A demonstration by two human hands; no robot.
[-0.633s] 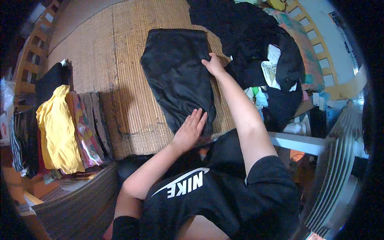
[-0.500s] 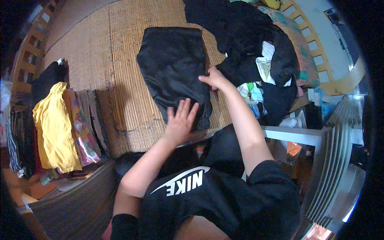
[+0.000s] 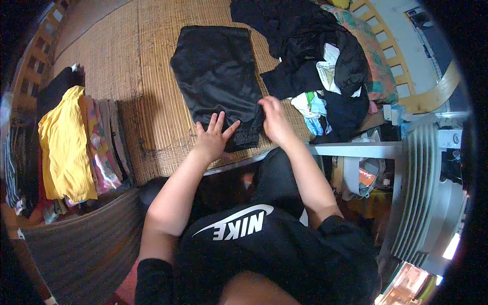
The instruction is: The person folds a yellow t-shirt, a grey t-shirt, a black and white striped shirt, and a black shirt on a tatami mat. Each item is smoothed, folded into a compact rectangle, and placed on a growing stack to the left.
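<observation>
A pair of shiny black pants [image 3: 216, 71] lies flat on the woven mat, folded lengthwise. It tapers toward me to a gathered, elastic-looking cuff [image 3: 248, 140]. My left hand [image 3: 211, 140] rests on the lower left part of the fabric, open, with its fingers spread. Along the lower right edge, my right hand [image 3: 277, 122] touches the cloth with slightly bent fingers, held close together. Its thumb is not clearly visible, and no cloth shows gripped in it.
A bamboo mat [image 3: 152, 66] covers the bed. At left stand folded clothes with a yellow garment [image 3: 66, 147] on top. Loose black clothes [image 3: 315, 56] are heaped at right, beside a patterned pillow [image 3: 373, 61]. A white rail [image 3: 356, 149] and a grey hammock [image 3: 417, 188] are at near right.
My right hand has slid toward me along the pants' right edge, and its thumb has come off the cloth. My left hand stays on the lower part, fingers now spread wider.
</observation>
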